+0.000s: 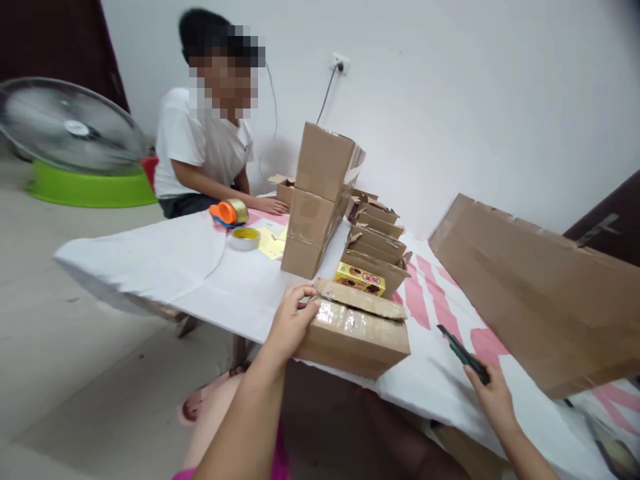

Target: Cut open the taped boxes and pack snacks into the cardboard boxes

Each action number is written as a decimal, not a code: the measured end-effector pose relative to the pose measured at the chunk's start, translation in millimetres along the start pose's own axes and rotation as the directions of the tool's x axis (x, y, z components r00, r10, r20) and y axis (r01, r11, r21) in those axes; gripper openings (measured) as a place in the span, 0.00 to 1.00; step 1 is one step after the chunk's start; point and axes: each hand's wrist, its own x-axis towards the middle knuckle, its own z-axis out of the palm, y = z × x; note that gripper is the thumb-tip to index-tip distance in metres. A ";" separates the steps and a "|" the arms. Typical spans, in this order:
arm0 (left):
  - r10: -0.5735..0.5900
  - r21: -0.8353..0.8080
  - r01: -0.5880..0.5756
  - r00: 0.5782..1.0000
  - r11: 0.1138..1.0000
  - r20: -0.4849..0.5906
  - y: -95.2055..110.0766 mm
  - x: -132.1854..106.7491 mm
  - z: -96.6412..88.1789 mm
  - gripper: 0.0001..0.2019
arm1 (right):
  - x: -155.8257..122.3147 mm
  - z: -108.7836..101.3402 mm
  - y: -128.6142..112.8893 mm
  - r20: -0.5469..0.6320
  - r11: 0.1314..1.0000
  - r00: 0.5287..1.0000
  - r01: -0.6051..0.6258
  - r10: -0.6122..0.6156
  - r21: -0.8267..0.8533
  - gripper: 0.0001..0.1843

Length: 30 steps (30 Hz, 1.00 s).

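A cardboard box (350, 347) with clear tape on top sits at the table's near edge, its top flap partly raised. My left hand (293, 317) grips the box's left top corner, fingers curled over by the flap. To the right, above the cloth, my right hand (493, 390) is closed around a dark green box cutter (463, 353), its blade pointing up and left, apart from the box. Just behind the box stands a yellow printed carton (360, 279), partly hidden by it.
Taped boxes stand in a tall stack (320, 200) behind, beside a row of open boxes (375, 233). Tape rolls (245, 238) lie at left. A large cardboard sheet (540, 293) leans at right. Across the table sits a person (200, 143), one hand on the cloth. A fan (75, 127) stands beyond.
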 end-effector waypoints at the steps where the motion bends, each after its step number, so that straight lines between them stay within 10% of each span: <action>1: -0.026 -0.046 0.025 1.000 0.999 -0.014 0.6 -0.1 1.5 0.11 | 4.7 -4.1 -14.5 -0.029 0.999 0.999 0.037 -0.036 0.024 0.27; 8: -0.112 -0.206 0.091 0.989 0.974 -0.093 4.7 -0.6 9.5 0.11 | 22.2 -35.9 -156.1 -0.049 0.882 0.894 0.447 -0.445 0.151 0.18; 16: -0.073 -0.189 0.050 0.991 0.981 -0.116 0.6 1.8 10.2 0.16 | 29.0 -16.0 -273.1 0.050 0.548 0.547 0.822 -0.836 0.156 0.11; 22: -0.047 -0.195 0.022 0.991 0.981 -0.128 -1.6 1.1 8.6 0.18 | 33.8 9.6 -303.7 0.015 0.412 0.413 0.911 -0.911 -0.034 0.12; 30: -0.023 -0.087 0.016 0.996 0.996 -0.082 -1.5 0.8 7.3 0.15 | 37.8 -13.2 -270.7 0.171 0.351 0.383 0.917 -0.908 -0.189 0.12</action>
